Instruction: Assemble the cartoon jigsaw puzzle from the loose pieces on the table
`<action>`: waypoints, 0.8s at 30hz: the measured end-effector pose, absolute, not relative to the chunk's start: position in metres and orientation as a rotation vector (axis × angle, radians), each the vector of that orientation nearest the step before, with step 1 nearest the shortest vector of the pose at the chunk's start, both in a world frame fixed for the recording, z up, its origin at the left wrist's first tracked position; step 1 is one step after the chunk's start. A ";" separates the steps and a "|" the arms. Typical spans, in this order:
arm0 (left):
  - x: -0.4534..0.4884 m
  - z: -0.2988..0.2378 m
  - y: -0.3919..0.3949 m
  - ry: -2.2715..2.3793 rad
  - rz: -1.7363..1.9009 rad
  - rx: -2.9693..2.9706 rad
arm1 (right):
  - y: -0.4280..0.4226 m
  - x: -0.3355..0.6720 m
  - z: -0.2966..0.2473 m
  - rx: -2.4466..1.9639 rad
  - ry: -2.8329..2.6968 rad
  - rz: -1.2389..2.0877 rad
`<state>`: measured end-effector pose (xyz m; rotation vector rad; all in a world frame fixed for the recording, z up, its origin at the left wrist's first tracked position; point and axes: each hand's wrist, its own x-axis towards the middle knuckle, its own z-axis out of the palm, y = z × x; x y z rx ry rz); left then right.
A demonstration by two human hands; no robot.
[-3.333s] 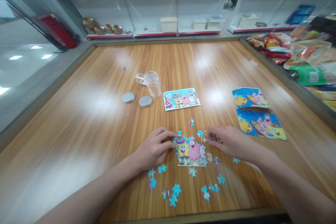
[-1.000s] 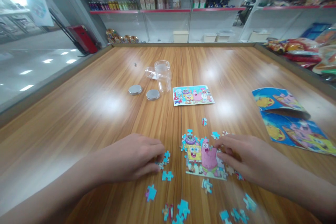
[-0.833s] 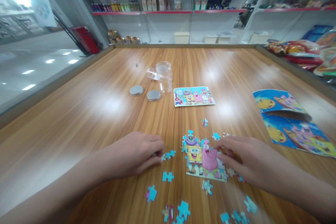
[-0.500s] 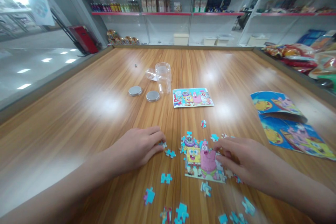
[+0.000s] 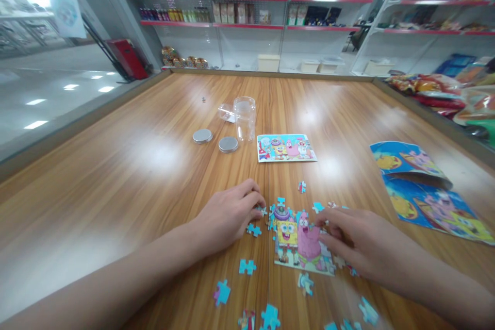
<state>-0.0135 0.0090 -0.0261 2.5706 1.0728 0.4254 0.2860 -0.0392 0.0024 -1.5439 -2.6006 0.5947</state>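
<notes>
Half-built cartoon puzzle [image 5: 296,241] flat on the wooden surface [image 5: 135,165], close to the near edge. Left hand [image 5: 228,214] just beside its top-left corner, fingers bunched together on a small blue piece [image 5: 262,211]. Probably pinching it, but can't really tell from this angle whether gripped or only pushed. Right hand [image 5: 356,240] loose and spread, fingertips resting on the puzzle's right side, clamped on nothing. Loose pieces [image 5: 246,266] scattered around the puzzle, mostly in front. Further back: reference picture [image 5: 286,147], clear jar [image 5: 245,117] upright, two round metal lids [image 5: 228,144] just left of it. Printed bags [image 5: 425,191] off to the right.
</notes>
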 end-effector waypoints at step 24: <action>-0.017 -0.037 0.008 0.755 0.574 2.669 | -0.039 0.285 0.005 -1.593 -2.598 0.641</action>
